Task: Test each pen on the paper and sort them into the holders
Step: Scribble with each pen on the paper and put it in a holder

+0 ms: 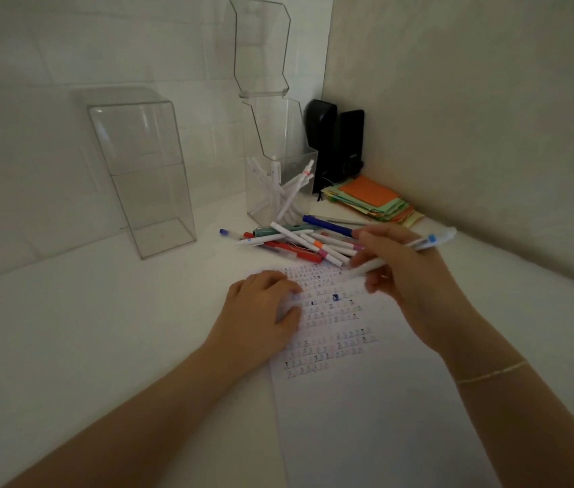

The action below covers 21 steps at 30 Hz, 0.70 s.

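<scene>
Left hand lies flat on the paper at frame centre — pinning it; right hand grips a white pen, tip angled down for testing.

White tabletop set into a corner, lit dimly and evenly. To the left, a wall of pale tiles with faint joints; to the right, a plain beige wall meeting it at a vertical edge. Deep in the corner, two black speakers standing side by side, and just before them a stack of orange, green and yellow paper slips.
</scene>
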Motion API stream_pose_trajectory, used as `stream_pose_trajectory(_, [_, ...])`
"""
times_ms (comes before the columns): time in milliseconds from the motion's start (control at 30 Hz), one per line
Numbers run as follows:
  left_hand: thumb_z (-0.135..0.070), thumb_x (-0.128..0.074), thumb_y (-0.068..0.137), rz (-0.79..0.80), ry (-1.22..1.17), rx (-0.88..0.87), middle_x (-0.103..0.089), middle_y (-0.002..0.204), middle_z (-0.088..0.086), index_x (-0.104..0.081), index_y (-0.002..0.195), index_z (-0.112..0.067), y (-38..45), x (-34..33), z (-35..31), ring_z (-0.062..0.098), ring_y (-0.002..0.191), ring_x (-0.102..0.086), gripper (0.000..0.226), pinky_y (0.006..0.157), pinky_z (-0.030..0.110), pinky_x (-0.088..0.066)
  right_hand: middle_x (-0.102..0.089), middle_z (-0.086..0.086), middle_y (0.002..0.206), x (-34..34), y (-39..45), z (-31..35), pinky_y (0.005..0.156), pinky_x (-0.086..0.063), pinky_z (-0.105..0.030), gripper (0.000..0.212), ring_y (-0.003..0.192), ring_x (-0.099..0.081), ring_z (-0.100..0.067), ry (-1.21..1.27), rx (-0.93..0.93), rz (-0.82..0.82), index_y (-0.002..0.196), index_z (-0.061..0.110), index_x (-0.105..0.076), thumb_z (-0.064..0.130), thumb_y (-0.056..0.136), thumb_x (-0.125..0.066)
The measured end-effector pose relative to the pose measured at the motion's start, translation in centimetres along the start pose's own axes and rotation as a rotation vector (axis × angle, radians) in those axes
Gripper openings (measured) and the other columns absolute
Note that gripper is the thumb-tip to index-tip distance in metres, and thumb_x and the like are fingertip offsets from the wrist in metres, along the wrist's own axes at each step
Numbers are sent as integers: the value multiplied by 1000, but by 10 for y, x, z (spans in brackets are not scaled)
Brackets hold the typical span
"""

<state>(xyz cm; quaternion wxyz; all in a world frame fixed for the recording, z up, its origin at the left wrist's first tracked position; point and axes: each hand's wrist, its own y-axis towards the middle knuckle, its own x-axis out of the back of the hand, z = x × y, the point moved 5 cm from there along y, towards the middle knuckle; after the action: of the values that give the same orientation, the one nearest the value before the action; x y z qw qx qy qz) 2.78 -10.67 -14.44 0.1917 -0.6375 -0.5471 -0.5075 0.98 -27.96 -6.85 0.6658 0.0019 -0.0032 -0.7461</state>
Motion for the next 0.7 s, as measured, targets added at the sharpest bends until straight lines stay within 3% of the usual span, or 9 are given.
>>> stream_pose_trajectory(67, [-36,-51,90,7,-1,6,-42,138,-7,-53,123,-31,1,0,1,11,129,-35,33,110,29,-17,-70,-12,85,-9,-7,-14,67,-59,-31,15,74,-69,-25,8,-115,76,101,5,-62,14,90,-59])
stream_pose_trajectory(133, [-34,-50,91,22,-7,8,-41,141,-6,-53,124,-29,1,-1,1,11,132,-32,33,113,30,-14,-71,-14,83,-15,-11,-27,70,-60,-32,14,74,-70,-25,-41,-156,102,93,1,-61,9,84,-66])
stream_pose_trajectory(267, [-33,-41,95,60,39,-17,-36,145,-7,-45,127,-27,-1,-3,-3,10,137,-25,33,113,28,-8,-63,-11,63,-16,-19,-48,49,-47,-25,24,45,-52,-14,-173,-115,31,74,1,-59,21,84,-67])
stream_pose_trajectory(367, [-34,-32,98,99,111,-19,-28,150,-4,-37,133,-27,-2,-5,-5,12,140,-17,37,114,30,-3,-64,-13,59,-20,-25,-58,46,-49,-27,24,44,-55,-17,-78,-112,33,70,0,-59,14,89,-61])
stream_pose_trajectory(433, [-36,-27,99,133,150,-8,-20,154,-1,-30,138,-27,-3,-7,-5,13,143,-11,41,115,34,-1,-64,-11,54,-19,-28,-62,46,-50,-22,24,43,-58,-14,-191,-72,-8,71,-5,-59,11,87,-62])
stream_pose_trajectory(533, [-37,-22,100,173,203,-1,-13,157,1,-20,145,-25,-4,-10,-4,13,144,-6,47,116,35,1,-55,-6,41,-12,-30,-66,36,-40,-14,30,30,-46,-5,-385,-7,-133,68,-14,-55,9,87,-62])
stream_pose_trajectory(700, [-38,-20,100,200,234,-8,-10,157,1,-15,148,-24,-3,-14,-2,13,144,-4,50,115,35,1,-49,-9,44,-6,-30,-69,34,-38,-12,27,28,-42,-5,-431,11,-239,60,-2,-55,5,85,-61])
